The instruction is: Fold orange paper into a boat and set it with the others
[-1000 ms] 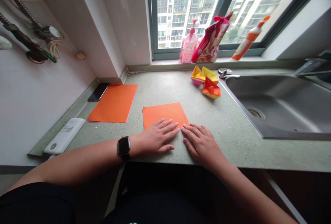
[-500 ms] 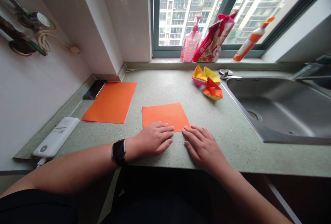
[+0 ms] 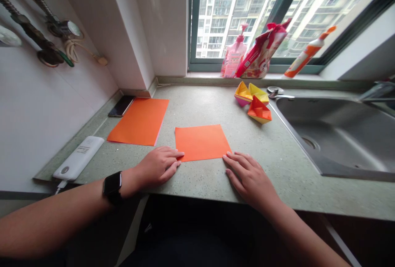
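A small folded orange paper (image 3: 201, 142) lies flat on the speckled green counter (image 3: 212, 102) in front of me. My left hand (image 3: 157, 165), with a black watch on its wrist, lies flat with fingers together, its fingertips touching the paper's near left corner. My right hand (image 3: 248, 175) rests flat with fingers spread, fingertips at the paper's near right corner. Neither hand holds anything.
A larger orange sheet (image 3: 140, 121) lies to the left, with a black phone (image 3: 121, 105) behind it and a white power bank (image 3: 78, 163) near the wall. Folded paper shapes (image 3: 253, 100) sit by the steel sink (image 3: 339, 135). Bottles and a red pouch (image 3: 259, 53) line the windowsill.
My left hand has slid left along the paper's near edge, from its middle to its left corner. The right hand has stayed at the right corner. The view shifted slightly.
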Tool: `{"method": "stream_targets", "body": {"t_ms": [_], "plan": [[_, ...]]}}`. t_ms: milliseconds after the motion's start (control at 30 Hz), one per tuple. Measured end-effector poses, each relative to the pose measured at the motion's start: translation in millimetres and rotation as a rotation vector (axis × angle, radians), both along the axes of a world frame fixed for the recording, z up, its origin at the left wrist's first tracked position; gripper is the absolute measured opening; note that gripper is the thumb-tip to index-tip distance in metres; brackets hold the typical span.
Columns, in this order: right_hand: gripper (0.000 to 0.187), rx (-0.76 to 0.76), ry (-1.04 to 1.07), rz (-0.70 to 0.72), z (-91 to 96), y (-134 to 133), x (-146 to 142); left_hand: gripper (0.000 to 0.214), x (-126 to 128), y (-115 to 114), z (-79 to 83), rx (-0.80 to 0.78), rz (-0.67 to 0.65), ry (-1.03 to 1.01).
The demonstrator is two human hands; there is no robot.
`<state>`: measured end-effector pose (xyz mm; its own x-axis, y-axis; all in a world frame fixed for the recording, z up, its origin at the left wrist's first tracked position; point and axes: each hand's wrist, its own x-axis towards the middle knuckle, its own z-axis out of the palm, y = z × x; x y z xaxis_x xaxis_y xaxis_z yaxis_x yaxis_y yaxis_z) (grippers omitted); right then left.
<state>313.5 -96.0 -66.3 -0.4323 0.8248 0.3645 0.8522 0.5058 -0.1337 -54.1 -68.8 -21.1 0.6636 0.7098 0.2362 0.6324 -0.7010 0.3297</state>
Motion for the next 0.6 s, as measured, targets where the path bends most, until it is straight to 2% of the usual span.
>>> {"method": "stream_targets", "body": {"t_ms": [133, 267, 400, 467, 533, 600], "plan": [[0.04, 0.023, -0.031, -0.075, 3.9, -1.1, 2.3, 0.039, -5.2, 2.1, -1.4, 0.007, -0.046, -0.028], [0.038, 0.063, -0.098, -0.141, 11.0, -8.2, -24.0, 0.036, -5.6, 3.1, -6.0, 0.032, -0.06, -0.067], [0.047, 0.043, -0.105, -0.085, 16.3, -14.1, -70.5, 0.034, -5.6, 1.8, -10.3, 0.046, -0.055, -0.093], [0.051, -0.016, -0.088, 0.009, 16.6, -14.9, -92.6, 0.033, -5.5, 1.0, -11.4, 0.046, -0.056, -0.097], [0.05, -0.099, -0.064, 0.095, 15.2, -14.6, -109.4, 0.032, -5.3, 0.5, -11.9, 0.053, -0.051, -0.1], [0.049, -0.148, -0.033, 0.109, 13.0, -13.9, -118.0, 0.03, -5.1, 0.4, -11.9, 0.056, -0.045, -0.1]]}}
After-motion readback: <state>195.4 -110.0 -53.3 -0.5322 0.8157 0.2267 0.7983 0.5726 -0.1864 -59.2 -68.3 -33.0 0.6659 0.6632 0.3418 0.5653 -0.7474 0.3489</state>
